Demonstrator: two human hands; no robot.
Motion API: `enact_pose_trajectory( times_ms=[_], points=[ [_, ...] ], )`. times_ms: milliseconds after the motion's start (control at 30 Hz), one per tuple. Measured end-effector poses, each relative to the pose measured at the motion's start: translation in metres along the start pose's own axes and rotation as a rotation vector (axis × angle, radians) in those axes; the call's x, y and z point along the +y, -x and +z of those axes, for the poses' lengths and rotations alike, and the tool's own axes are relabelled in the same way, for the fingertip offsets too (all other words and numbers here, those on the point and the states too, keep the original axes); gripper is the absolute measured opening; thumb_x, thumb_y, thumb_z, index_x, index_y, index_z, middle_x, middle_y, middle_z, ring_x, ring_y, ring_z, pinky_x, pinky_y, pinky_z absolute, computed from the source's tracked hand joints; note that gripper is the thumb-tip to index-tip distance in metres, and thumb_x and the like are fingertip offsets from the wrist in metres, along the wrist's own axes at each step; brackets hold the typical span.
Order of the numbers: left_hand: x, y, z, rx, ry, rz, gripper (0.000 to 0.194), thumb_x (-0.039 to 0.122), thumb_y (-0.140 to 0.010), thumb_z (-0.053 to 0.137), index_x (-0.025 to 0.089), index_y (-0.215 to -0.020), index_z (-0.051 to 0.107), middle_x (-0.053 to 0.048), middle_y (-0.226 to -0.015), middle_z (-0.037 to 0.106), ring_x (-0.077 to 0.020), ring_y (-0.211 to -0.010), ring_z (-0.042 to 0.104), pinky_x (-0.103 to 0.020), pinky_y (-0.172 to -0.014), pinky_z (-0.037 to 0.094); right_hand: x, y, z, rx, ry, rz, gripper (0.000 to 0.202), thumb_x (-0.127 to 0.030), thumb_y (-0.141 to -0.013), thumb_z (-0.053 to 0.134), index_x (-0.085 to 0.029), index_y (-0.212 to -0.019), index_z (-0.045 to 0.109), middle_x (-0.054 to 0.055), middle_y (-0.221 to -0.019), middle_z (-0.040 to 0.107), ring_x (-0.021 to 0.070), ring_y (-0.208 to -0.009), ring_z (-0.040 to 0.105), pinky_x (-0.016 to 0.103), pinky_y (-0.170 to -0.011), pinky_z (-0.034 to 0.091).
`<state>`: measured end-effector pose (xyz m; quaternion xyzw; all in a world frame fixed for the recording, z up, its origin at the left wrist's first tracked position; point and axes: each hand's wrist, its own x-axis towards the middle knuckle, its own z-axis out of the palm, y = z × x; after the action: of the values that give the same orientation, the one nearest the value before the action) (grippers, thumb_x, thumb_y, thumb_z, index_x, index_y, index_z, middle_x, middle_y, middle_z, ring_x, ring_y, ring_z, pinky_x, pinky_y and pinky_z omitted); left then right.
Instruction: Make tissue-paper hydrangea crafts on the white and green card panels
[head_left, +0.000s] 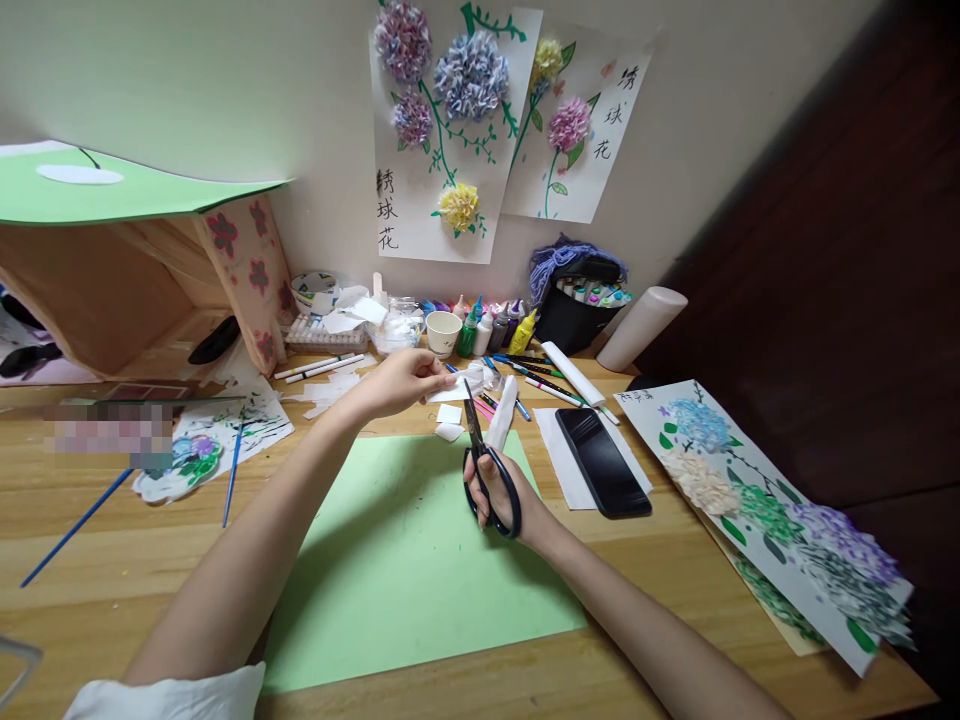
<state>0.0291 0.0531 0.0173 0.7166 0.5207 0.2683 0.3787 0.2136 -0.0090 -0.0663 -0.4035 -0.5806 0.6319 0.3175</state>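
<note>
In the head camera's view, a person's bare hands are working close together near the centre of the frame. The left hand, left of centre, is pinching a piece of white paper between closed fingers. The right hand, lower and to the right, is gripping black scissors, its fingers curling through the handles and the tips pointing up near that paper. A green sheet is lying on the wooden counter at lower centre. A black phone is resting right of centre; flower pictures are hanging at the top.
</note>
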Motion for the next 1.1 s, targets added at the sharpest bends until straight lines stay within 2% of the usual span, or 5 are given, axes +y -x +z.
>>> enact_pose_trajectory(
  times_ms=[133, 300, 600, 733, 1100],
  points=[
    [-0.001, -0.001, 0.002, -0.023, 0.019, 0.018, 0.036, 0.049, -0.077, 0.055, 0.015, -0.067, 0.050, 0.002, -0.056, 0.046, -0.0079, -0.051, 0.041, -0.020, -0.047, 0.029, 0.004, -0.001, -0.003, -0.044, -0.025, -0.001, 0.072, -0.087, -0.060, 0.029, -0.018, -0.073, 0.044, -0.009, -0.039, 0.039, 0.0068, -0.031, 0.038, 0.020, -0.035, 0.038],
    [-0.002, -0.001, 0.004, -0.027, 0.019, 0.022, 0.037, 0.050, -0.076, 0.056, 0.015, -0.066, 0.049, 0.002, -0.055, 0.047, -0.0075, -0.050, 0.040, -0.019, -0.046, 0.027, 0.002, 0.000, -0.005, -0.032, 0.020, -0.008, 0.073, -0.088, -0.059, 0.027, -0.019, -0.073, 0.043, -0.009, -0.041, 0.039, 0.0073, -0.032, 0.040, 0.021, -0.037, 0.039],
    [0.003, 0.002, 0.003, -0.044, 0.014, 0.014, 0.039, 0.053, -0.075, 0.056, 0.016, -0.066, 0.049, 0.003, -0.054, 0.046, -0.0076, -0.049, 0.040, -0.020, -0.046, 0.027, -0.007, 0.001, -0.005, -0.002, 0.053, -0.022, 0.067, -0.085, -0.060, 0.036, -0.019, -0.072, 0.042, -0.009, -0.042, 0.037, 0.0066, -0.031, 0.037, 0.020, -0.033, 0.037],
    [0.004, 0.002, 0.002, -0.047, 0.030, 0.002, 0.039, 0.053, -0.074, 0.057, 0.015, -0.066, 0.050, 0.003, -0.055, 0.047, -0.0077, -0.050, 0.041, -0.020, -0.047, 0.028, -0.006, 0.002, -0.003, 0.035, 0.076, -0.052, 0.061, -0.080, -0.066, 0.041, -0.019, -0.075, 0.043, -0.009, -0.046, 0.039, 0.0065, -0.031, 0.038, 0.019, -0.031, 0.034],
    [0.008, 0.004, 0.002, -0.104, 0.000, -0.012, 0.035, 0.048, -0.075, 0.057, 0.015, -0.067, 0.053, 0.003, -0.055, 0.047, -0.0080, -0.050, 0.040, -0.020, -0.048, 0.028, 0.003, 0.002, -0.007, -0.036, 0.095, -0.062, 0.067, -0.084, -0.065, 0.029, -0.019, -0.073, 0.043, -0.009, -0.041, 0.038, 0.0077, -0.032, 0.041, 0.020, -0.035, 0.037]
  ],
)
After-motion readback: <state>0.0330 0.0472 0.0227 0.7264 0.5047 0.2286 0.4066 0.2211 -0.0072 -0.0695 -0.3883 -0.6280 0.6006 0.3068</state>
